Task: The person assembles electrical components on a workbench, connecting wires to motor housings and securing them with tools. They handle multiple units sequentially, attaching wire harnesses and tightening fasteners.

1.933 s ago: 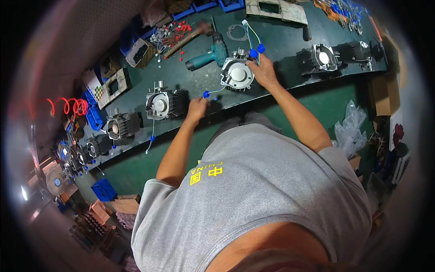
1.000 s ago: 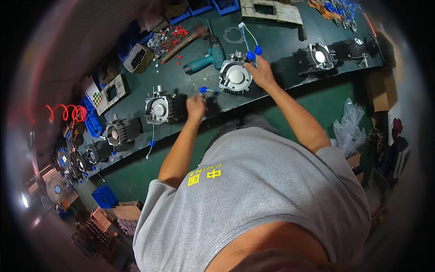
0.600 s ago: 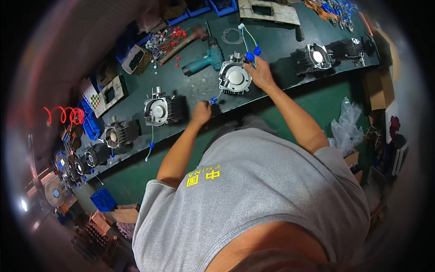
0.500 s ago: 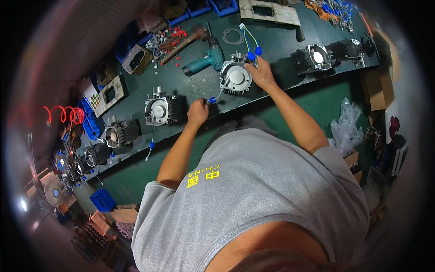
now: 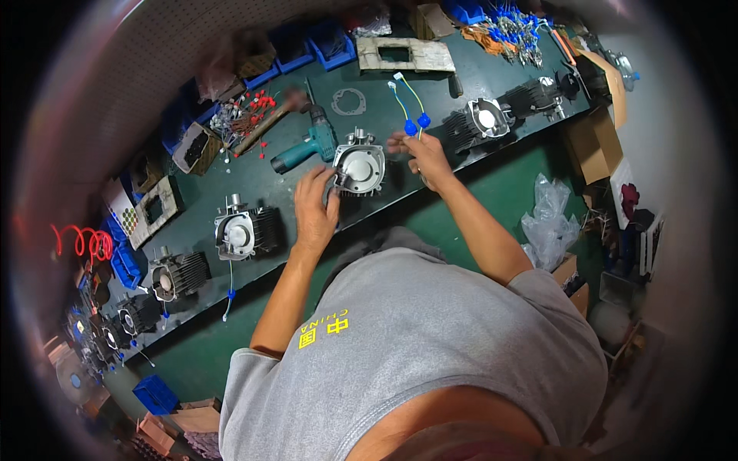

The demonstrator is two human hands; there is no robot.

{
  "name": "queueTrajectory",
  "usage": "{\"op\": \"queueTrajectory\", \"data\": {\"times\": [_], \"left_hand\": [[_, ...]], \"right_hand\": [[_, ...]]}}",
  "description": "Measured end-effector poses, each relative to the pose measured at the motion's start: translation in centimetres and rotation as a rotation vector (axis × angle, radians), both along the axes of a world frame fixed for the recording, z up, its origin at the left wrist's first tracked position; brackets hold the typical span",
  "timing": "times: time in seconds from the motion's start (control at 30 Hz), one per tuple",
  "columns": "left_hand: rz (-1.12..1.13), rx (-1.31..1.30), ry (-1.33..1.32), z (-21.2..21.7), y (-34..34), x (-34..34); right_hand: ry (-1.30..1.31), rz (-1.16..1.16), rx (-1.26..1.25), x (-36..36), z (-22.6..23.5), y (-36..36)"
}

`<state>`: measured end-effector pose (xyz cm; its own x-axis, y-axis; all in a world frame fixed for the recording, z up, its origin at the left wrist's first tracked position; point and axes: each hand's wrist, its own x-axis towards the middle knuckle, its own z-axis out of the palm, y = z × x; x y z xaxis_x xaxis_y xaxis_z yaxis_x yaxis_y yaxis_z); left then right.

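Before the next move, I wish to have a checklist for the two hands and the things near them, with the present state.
1. Wire leads held in right hand: ok.
2. White connectors plugged in: not ok, their ends are free.
3. Metal housing resting on bench: ok.
4. Left hand touching the housing: cannot tell, its fingertips are at the left edge.
5. Teal drill out of both hands: ok.

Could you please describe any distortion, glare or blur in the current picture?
In the head view, the near edge of the bench bends slightly and the corners go black; glare whitens part of the finned cylinder beyond the right hand; near the left rim the red coiled hose looks soft.
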<state>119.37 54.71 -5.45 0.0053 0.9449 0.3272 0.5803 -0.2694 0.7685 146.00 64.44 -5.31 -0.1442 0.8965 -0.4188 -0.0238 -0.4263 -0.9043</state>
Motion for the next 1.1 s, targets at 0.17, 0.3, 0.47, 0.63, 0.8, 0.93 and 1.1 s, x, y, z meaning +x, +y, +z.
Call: {"op": "queueTrajectory", "data": {"times": [0.17,0.3,0.47,0.63,0.8,0.93,1.1], "left_hand": [[-0.274,0.232,0.053,6.5,4.5,4.8],[-0.433,0.141,0.134,8.6,6.7,8.5],[-0.476,0.041,0.038,8.5,8.1,13.9],[-0.275,-0.112,-0.075,7.9,8.3,20.9],[-0.178,-0.206,-0.204,7.1,8.8,26.8],[-0.177,-0.204,-0.068,8.2,9.5,28.9],[-0.219,-0.196,0.058,10.8,10.3,31.6]], "right_hand": [[0.257,0.267,-0.24,1.8,5.1,-1.4],[0.369,0.46,-0.325,4.8,7.4,-1.1],[0.318,0.545,-0.336,11.7,8.4,0.3],[0.327,0.429,-0.24,21.7,8.4,2.6],[0.346,0.308,-0.208,27.4,7.5,4.7],[0.295,0.303,-0.067,29.4,7.4,4.8],[0.18,0.402,0.027,29.3,7.9,4.4]]}}
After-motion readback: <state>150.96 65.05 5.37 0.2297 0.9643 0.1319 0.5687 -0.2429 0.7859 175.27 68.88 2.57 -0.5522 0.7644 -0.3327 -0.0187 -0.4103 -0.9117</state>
